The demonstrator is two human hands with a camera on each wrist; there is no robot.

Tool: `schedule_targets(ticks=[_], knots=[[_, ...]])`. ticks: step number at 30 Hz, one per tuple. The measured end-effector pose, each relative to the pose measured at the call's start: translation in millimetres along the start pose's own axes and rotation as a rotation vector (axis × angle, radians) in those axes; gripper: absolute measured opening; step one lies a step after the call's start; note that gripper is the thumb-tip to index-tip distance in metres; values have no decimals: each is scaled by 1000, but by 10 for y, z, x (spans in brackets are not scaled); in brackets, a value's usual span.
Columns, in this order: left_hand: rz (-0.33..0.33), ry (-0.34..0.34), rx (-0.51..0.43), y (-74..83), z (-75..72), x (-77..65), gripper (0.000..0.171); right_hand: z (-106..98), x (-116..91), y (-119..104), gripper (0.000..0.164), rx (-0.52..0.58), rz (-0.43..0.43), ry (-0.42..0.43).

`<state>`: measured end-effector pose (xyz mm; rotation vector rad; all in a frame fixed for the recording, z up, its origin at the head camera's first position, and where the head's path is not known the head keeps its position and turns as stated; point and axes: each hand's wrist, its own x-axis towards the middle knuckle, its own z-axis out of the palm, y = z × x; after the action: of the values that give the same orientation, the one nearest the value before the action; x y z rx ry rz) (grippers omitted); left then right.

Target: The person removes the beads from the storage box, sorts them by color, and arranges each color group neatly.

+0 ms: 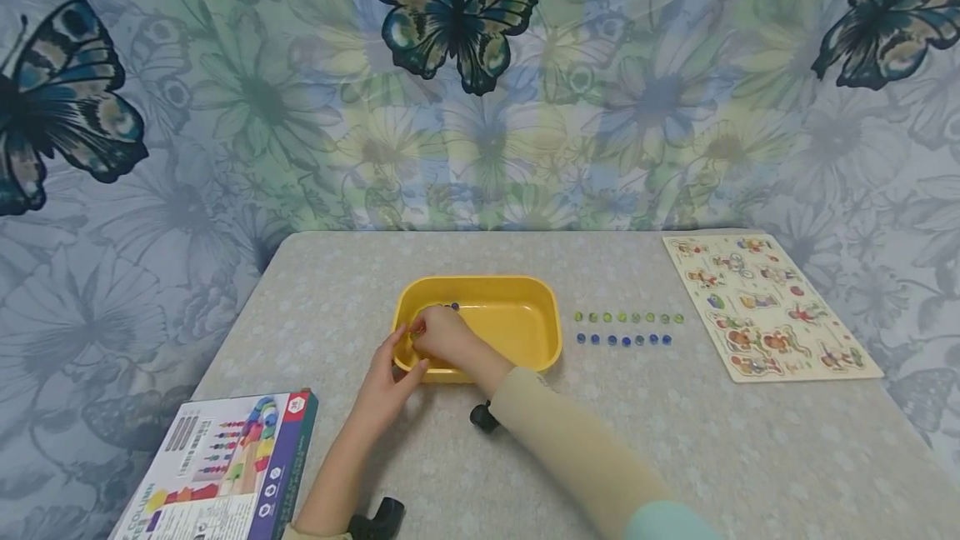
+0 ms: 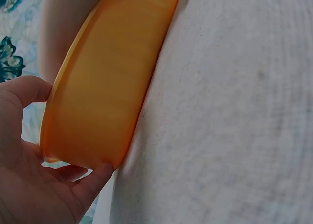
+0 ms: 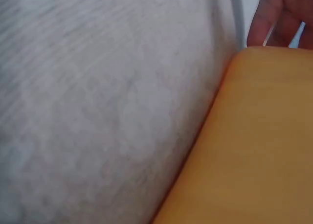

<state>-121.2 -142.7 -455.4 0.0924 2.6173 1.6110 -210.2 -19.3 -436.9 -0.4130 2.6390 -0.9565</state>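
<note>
Two rows of small beads, green beads [image 1: 621, 317] and blue beads [image 1: 626, 342], lie on the counter [image 1: 720, 440] at three o'clock from the yellow tray [image 1: 517, 325]. The left hand [image 1: 385, 387] has its fingers and thumb clasped around the tray's eight-o'clock corner; the right hand [image 1: 450, 337] reaches inside towards nine o'clock, the ends of its fingers hidden, so whether they pinch anything I cannot tell. Dark beads [image 1: 454, 307] sit inside near eleven o'clock. The tray looks light, stiff and prone to slide, best steadied by rim and wall; the beads seem hard, smooth and quick to roll, so pinch each by its sides.
</note>
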Motion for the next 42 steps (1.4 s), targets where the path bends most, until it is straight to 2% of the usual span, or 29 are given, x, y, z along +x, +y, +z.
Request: schedule_targets(ticks=[6, 11, 14, 20, 24, 28, 34, 37, 42], knots=[[-3, 1, -8, 4, 8, 6, 73, 16, 26, -33, 23, -62, -2, 4], [-7, -4, -7, 11, 8, 0, 75, 46, 43, -25, 4, -141, -12, 2], [-16, 2, -3, 5, 12, 2, 75, 58, 31, -47, 11, -181, -9, -5], [-10, 16, 4, -17, 24, 1, 75, 29, -22, -43, 14, -131, 2, -14], [3, 11, -16, -32, 23, -1, 74, -45, -69, 34, 10, -94, -52, -8], [-23, -4, -35, -35, 20, 7, 72, -219, -160, 151, 12, -54, -115, 12], [-62, -2, -16, -34, 35, 16, 74, -630, -437, 371, 13, 83, -135, 57], [-69, 1, -6, -25, 38, 10, 74, -860, -596, 551, 11, 146, -139, 95], [-72, 5, -9, 2, 31, 2, 74, -1231, -849, 955, 11, 142, -117, 188]])
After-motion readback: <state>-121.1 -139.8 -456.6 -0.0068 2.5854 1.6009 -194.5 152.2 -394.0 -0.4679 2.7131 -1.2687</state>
